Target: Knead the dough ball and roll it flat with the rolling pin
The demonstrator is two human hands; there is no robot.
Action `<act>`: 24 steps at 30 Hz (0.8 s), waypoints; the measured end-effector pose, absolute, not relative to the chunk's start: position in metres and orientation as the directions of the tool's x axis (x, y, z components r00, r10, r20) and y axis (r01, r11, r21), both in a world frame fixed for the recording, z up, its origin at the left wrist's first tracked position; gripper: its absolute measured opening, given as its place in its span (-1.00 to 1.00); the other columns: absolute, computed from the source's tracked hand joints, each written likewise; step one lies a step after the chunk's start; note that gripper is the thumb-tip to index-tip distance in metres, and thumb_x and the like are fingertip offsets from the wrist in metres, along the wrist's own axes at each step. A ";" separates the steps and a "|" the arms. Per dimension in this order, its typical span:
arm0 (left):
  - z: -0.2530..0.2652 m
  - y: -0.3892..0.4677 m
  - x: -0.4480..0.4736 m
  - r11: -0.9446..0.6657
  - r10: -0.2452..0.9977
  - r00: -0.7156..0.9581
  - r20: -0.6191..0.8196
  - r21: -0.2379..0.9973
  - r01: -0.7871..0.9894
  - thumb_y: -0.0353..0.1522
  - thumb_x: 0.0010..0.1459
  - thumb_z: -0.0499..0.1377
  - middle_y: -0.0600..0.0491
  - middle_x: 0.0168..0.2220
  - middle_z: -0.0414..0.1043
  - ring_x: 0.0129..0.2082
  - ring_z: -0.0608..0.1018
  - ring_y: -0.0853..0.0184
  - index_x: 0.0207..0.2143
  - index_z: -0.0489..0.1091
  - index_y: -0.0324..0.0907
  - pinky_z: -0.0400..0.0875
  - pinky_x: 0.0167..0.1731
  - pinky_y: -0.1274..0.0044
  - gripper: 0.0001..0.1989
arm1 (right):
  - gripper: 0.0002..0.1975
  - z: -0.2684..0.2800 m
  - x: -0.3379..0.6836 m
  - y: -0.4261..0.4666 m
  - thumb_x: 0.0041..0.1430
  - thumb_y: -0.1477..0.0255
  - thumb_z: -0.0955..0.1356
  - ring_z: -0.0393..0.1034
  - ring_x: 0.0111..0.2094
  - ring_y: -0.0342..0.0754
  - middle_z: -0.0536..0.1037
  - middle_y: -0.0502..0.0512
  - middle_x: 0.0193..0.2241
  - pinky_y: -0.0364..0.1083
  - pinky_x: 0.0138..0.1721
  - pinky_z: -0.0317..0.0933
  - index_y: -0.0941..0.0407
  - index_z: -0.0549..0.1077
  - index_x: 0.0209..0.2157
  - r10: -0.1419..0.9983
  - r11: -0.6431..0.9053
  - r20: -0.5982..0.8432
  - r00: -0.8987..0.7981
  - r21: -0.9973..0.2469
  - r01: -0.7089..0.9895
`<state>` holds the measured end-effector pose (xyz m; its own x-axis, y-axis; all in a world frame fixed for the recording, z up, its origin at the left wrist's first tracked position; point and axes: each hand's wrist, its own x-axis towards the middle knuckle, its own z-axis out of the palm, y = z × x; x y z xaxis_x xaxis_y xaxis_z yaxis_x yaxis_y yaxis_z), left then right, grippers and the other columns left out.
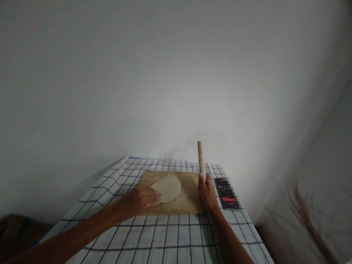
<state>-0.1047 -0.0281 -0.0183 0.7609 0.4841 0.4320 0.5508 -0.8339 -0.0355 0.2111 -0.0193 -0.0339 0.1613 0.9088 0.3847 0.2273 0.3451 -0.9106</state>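
A flat, oval sheet of dough (169,189) lies on a wooden board (188,205). At its left edge is my left hand (148,198), fingers together and closed on the dough, which narrows toward them. My right hand (206,187) is wrapped round the lower end of a pale wooden rolling pin (201,157). The pin stands nearly upright at the board's right edge, apart from the dough. Light flour smears show on the board.
The board rests on a table with a white, dark-checked cloth (167,238). A phone (227,194) with a lit screen lies right of the board. A bare wall (165,80) rises behind the table. Blurred twigs (308,220) stand at the lower right.
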 end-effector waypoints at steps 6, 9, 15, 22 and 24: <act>0.009 -0.046 -0.135 -0.784 0.557 0.683 0.473 0.029 0.620 -0.30 0.34 0.08 0.05 -0.06 0.60 -0.06 0.61 0.28 -0.04 0.53 -0.04 0.50 -0.01 0.42 -0.74 | -0.57 -0.028 0.211 -0.021 0.34 0.01 0.19 0.26 -0.52 -0.11 0.36 -0.06 -0.55 -0.17 -0.49 0.03 0.08 0.41 -0.26 0.902 0.369 0.432 -0.025 -0.739 0.564; 0.033 -0.052 -0.126 -0.717 0.599 0.553 0.579 0.080 0.693 -0.30 0.36 0.03 0.02 0.01 0.56 0.05 0.54 0.25 0.01 0.49 -0.08 0.42 0.09 0.38 -0.70 | -0.59 -0.020 0.201 -0.029 0.31 0.02 0.26 0.33 -0.49 -0.09 0.46 -0.01 -0.53 -0.16 -0.46 0.00 0.06 0.49 -0.28 0.908 0.341 0.395 -0.142 -0.495 0.800; 0.038 -0.032 -0.092 -0.680 0.650 0.486 0.585 0.162 0.715 -0.27 0.41 -0.08 0.01 0.16 0.44 0.23 0.38 0.25 0.15 0.38 -0.11 0.24 0.25 0.33 -0.61 | -0.58 -0.012 0.179 -0.051 0.31 -0.01 0.25 0.49 -0.26 -0.01 0.62 0.09 -0.30 -0.14 -0.33 0.13 0.02 0.54 -0.22 0.891 0.412 0.316 -0.326 -0.264 0.872; -0.017 0.019 -0.066 -0.582 0.734 0.491 0.469 0.062 0.811 -0.22 0.40 -0.08 -0.02 0.22 0.38 0.34 0.22 0.11 0.19 0.35 -0.09 0.03 0.30 0.16 -0.58 | -0.52 -0.011 0.181 -0.047 0.42 0.07 0.09 0.36 -0.02 0.09 0.49 0.20 -0.05 0.00 -0.06 0.22 -0.01 0.49 -0.03 0.872 0.360 0.389 -0.298 -0.094 0.928; -0.022 0.036 -0.063 -0.534 0.775 0.461 0.433 0.058 0.844 -0.17 0.39 -0.09 -0.01 0.25 0.34 0.35 0.20 0.06 0.20 0.35 -0.03 -0.01 0.29 0.10 -0.56 | -0.53 -0.007 0.182 -0.028 0.45 0.12 0.07 0.32 0.03 0.09 0.47 0.21 0.00 0.04 0.00 0.20 0.01 0.48 -0.02 0.878 0.341 0.382 -0.288 -0.079 0.937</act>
<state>-0.0628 0.0362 -0.0218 0.4606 0.7749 0.4328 0.8437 -0.5337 0.0578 0.1820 -0.0281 -0.0070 -0.2876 0.8781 0.3824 0.9366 0.3412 -0.0791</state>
